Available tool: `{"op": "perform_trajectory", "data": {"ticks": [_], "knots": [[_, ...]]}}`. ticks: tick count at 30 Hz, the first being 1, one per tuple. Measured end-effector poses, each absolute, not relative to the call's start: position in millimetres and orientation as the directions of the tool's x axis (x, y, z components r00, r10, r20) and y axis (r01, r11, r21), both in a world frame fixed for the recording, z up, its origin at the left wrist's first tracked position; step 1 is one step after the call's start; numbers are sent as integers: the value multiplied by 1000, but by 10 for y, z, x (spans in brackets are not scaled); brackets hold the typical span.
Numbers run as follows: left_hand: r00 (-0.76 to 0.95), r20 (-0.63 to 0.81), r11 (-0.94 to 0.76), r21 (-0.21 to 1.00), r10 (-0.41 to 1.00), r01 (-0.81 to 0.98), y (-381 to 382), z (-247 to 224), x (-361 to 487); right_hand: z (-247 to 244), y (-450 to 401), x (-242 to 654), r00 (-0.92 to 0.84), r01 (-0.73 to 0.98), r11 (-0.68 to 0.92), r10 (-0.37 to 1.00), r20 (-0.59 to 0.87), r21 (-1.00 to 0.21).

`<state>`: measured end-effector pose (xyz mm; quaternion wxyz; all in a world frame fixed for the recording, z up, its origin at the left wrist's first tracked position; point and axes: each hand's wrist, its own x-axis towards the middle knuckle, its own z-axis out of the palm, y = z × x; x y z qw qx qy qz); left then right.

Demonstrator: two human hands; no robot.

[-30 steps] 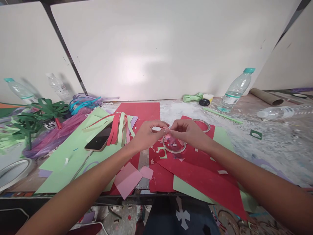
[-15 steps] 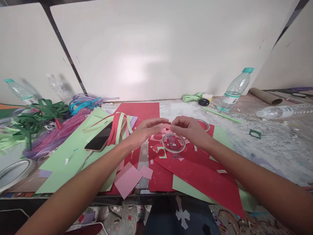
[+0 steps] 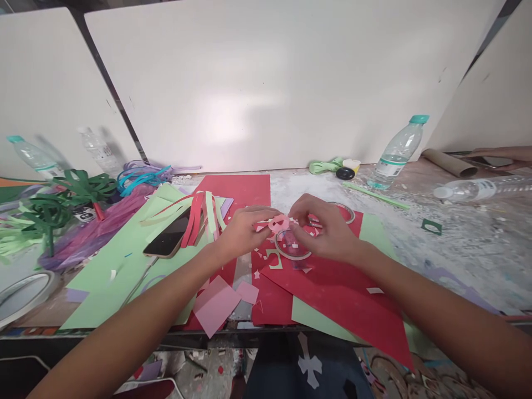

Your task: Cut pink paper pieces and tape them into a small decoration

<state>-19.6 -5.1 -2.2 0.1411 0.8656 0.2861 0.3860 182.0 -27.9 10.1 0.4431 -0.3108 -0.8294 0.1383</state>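
Between my two hands is a small curled pink paper piece [image 3: 278, 223], pinched from both sides above the red paper [image 3: 336, 293]. My left hand [image 3: 248, 230] has its thumb and fingers closed on the piece's left side. From the right, my right hand [image 3: 326, 227] is curled with its fingertips at the other side; its fingers partly hide the contact. Just below lies a roll of clear tape [image 3: 296, 257], with paper scraps around it. A green paper scrap with a cut-out [image 3: 274, 259] is beside the roll.
Left of my hands, a phone [image 3: 168, 235] lies on light green paper [image 3: 106, 271] beside paper strips [image 3: 191, 227]. Pink squares [image 3: 216, 306] are near the front edge. Bottles [image 3: 394, 152] stand or lie toward the back. Another person's hand [image 3: 519, 154] appears at far right.
My hands have come down slightly, and the pink paper piece now shows between their fingertips. Another person's hand with a dark flat object has entered at the far right.
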Motion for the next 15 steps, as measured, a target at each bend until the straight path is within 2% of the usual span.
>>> {"op": "perform_trajectory", "data": {"ticks": [2,4,8,11,15], "knots": [[542,568,-784,483,619,389,-60,4,-196,83,-248,1859,-521,421,848,516,680,-321],[558,522,-759,524,645,387,-75,28,-185,66,-216,1890,-612,463,869,456,646,-175],[571,433,-691,618,698,375,-96,36,-145,32,-176,1909,-638,561,828,445,628,-16],[559,373,-619,702,740,352,-106,22,-121,12,-161,1909,-592,572,820,436,678,-27],[533,321,-547,763,783,344,-123,17,-107,14,-166,1904,-525,539,814,524,671,-214]]}}
